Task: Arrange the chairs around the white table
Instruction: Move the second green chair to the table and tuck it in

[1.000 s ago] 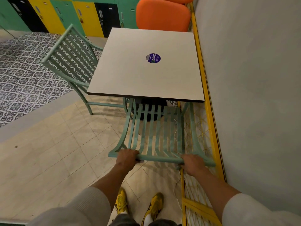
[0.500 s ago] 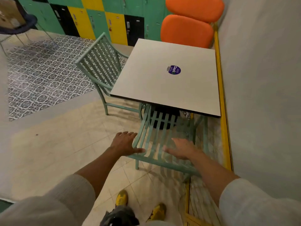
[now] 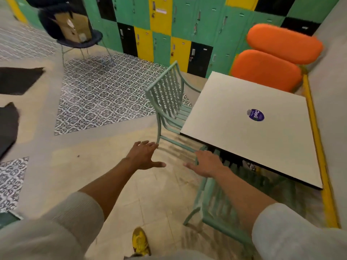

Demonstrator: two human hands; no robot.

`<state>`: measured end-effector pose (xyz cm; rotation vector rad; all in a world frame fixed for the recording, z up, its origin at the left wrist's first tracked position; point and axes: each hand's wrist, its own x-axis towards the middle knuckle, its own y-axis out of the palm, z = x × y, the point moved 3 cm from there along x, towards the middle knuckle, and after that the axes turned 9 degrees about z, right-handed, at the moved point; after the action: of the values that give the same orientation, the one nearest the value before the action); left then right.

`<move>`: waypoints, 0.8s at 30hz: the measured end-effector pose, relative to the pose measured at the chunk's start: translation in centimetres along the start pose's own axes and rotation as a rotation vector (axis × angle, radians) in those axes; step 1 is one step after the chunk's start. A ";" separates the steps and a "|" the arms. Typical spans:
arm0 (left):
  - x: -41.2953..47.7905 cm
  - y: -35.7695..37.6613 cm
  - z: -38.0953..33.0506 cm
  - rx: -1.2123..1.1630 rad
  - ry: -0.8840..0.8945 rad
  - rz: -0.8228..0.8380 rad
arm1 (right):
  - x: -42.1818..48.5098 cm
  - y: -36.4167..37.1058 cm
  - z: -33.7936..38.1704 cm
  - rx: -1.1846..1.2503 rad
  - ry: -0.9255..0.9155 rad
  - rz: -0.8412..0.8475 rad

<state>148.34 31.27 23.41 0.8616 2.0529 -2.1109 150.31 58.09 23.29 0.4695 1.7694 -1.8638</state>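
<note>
The white square table with a purple sticker stands against the grey wall. One green slatted chair is pushed in at the table's left side. A second green chair, blurred, is tucked under the near edge, beneath my right forearm. My left hand hovers open over the floor, just in front of the left chair's leg. My right hand is also open, fingers spread, above the near chair's back. Neither hand holds anything.
An orange cushioned seat and backrest sits behind the table. Coloured lockers line the far wall. A dark chair with a cardboard box stands far left. Dark mats lie on the floor at left. A yellow rail runs along the wall.
Both hands have let go of the near chair's back and lifted off it with fingers spread. The view has swung left and up, away from that chair.
</note>
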 end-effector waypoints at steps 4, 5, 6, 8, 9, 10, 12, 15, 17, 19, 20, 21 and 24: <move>2.1 -2.8 8.6 0.043 0.008 0.042 | 5.1 -3.6 7.1 0.004 -0.014 -0.020; 2.8 -3.5 10.3 0.065 0.019 0.055 | 6.1 -4.6 8.5 0.012 -0.023 -0.041; 3.4 -4.2 11.9 0.082 0.032 0.070 | 7.2 -5.5 9.7 0.018 -0.029 -0.054; 4.7 -5.1 14.8 0.099 0.050 0.093 | 9.2 -7.0 11.9 0.027 -0.025 -0.048; 5.4 -5.5 16.3 0.102 0.058 0.103 | 10.1 -7.6 12.9 0.032 -0.019 -0.039; 6.2 -5.8 17.7 0.102 0.067 0.111 | 11.1 -8.3 13.6 0.037 -0.012 -0.030; 8.0 -6.4 20.3 0.105 0.083 0.124 | 13.1 -9.5 14.7 0.055 0.010 -0.023; 11.3 -7.1 23.8 0.103 0.098 0.154 | 16.6 -11.2 15.4 0.076 0.044 -0.019; 14.0 -7.7 26.2 0.092 0.108 0.173 | 19.8 -12.4 15.6 0.076 0.058 -0.008; 16.8 -8.4 28.2 0.106 0.130 0.187 | 23.0 -13.3 15.7 0.100 0.069 0.008; 18.4 -9.0 29.3 0.116 0.139 0.189 | 25.0 -13.8 16.0 0.114 0.074 0.017; 20.6 -9.6 30.6 0.123 0.145 0.194 | 27.4 -14.4 16.2 0.128 0.080 0.027; 26.4 -12.3 33.3 0.159 0.172 0.184 | 33.7 -16.2 17.2 0.184 0.116 0.041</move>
<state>109.66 9.80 21.28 1.2429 1.8129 -2.1891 115.51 36.73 18.28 0.6897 1.6546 -2.0160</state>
